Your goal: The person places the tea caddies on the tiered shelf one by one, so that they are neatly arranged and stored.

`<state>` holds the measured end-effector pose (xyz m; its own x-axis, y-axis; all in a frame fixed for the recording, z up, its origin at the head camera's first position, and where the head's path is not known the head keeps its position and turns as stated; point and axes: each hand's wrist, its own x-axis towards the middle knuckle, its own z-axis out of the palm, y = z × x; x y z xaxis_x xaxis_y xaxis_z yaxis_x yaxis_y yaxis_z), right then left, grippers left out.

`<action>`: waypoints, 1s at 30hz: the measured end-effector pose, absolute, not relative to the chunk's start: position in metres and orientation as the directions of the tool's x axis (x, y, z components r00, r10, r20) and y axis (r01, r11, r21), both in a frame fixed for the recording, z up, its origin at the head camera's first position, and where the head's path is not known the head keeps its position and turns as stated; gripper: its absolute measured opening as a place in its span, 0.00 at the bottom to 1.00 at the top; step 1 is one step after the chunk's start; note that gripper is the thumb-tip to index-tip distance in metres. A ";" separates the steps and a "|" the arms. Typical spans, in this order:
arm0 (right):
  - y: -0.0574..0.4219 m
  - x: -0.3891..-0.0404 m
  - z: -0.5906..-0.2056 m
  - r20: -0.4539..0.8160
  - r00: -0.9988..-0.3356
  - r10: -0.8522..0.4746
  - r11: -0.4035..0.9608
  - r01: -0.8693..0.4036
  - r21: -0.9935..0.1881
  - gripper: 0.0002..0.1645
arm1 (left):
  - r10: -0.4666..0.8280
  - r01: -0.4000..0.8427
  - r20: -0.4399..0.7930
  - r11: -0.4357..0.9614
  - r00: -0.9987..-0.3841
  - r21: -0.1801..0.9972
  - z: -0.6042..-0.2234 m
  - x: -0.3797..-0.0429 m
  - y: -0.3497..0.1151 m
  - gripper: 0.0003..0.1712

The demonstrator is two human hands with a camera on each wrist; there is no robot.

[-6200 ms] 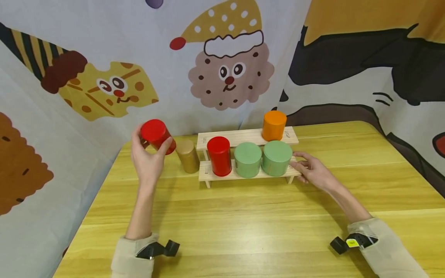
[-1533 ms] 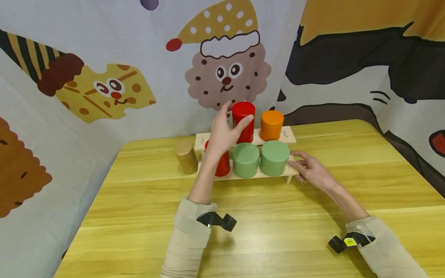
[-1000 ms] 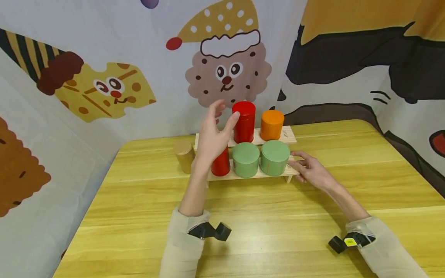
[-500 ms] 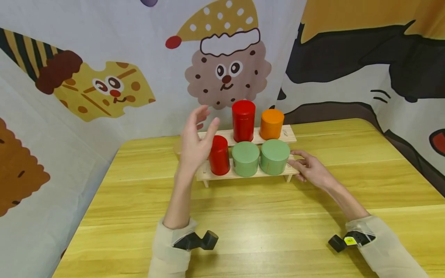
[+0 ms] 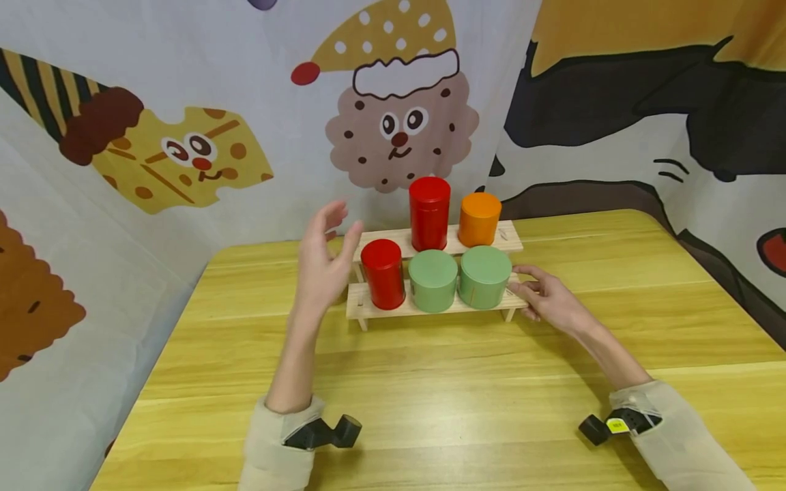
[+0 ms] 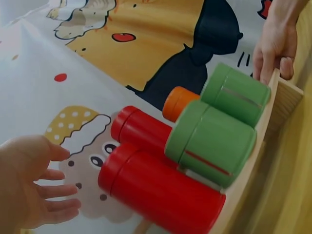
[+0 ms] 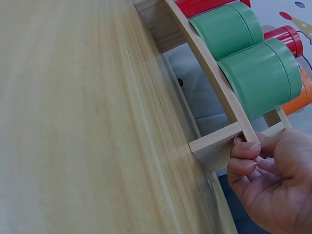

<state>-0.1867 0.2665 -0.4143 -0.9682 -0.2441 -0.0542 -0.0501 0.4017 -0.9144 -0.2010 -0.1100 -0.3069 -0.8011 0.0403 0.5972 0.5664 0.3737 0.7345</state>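
Note:
My left hand [image 5: 322, 266] hovers left of a two-tier wooden shelf [image 5: 454, 310], fingers spread and holding nothing. My right hand [image 7: 278, 180] pinches the right end of the shelf's lower board between thumb and fingers. On the lower tier stand a red canister [image 5: 384, 276] and two green canisters, one in the middle [image 5: 432, 281] and one at the right [image 5: 485, 278]. Above them, on the upper tier, another red canister [image 5: 430, 213] stands upright beside a shorter orange canister [image 5: 480, 219]. The gold canister seen earlier is hidden behind my left hand.
The shelf stands near the back of a yellow wood-grain table [image 5: 430, 395]. Close behind it hangs a cloth [image 5: 276, 88] printed with cartoon food. The cloth continues down the table's left side.
My left hand carried the red canister from the left onto the upper tier, let go of it and drew back leftward. My right hand stayed on the shelf's end.

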 end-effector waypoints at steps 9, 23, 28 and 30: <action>0.266 -0.185 -0.413 -0.051 -0.968 -0.245 0.404 -0.054 -0.913 0.30 | 0.047 0.546 0.588 0.435 -0.807 0.716 -0.318 -0.201 -0.125 0.24; 0.266 -0.186 -0.414 -0.048 -0.969 -0.244 0.405 -0.056 -0.912 0.31 | 0.056 0.418 0.463 0.533 -0.885 0.736 -0.342 -0.201 -0.152 0.29; 0.266 -0.186 -0.414 -0.051 -0.969 -0.240 0.408 -0.053 -0.911 0.32 | 0.052 0.352 0.395 0.567 -0.917 0.744 -0.351 -0.203 -0.163 0.33; 0.265 -0.186 -0.413 -0.055 -0.970 -0.239 0.410 -0.049 -0.911 0.32 | 0.052 0.329 0.370 0.583 -0.927 0.743 -0.355 -0.203 -0.167 0.35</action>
<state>-0.1860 0.2653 -0.4134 -0.9695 -0.2388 -0.0549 -0.0494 0.4099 -0.9108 -0.2033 -0.1669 -0.3555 -0.9275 0.0524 0.3702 0.3294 0.5829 0.7428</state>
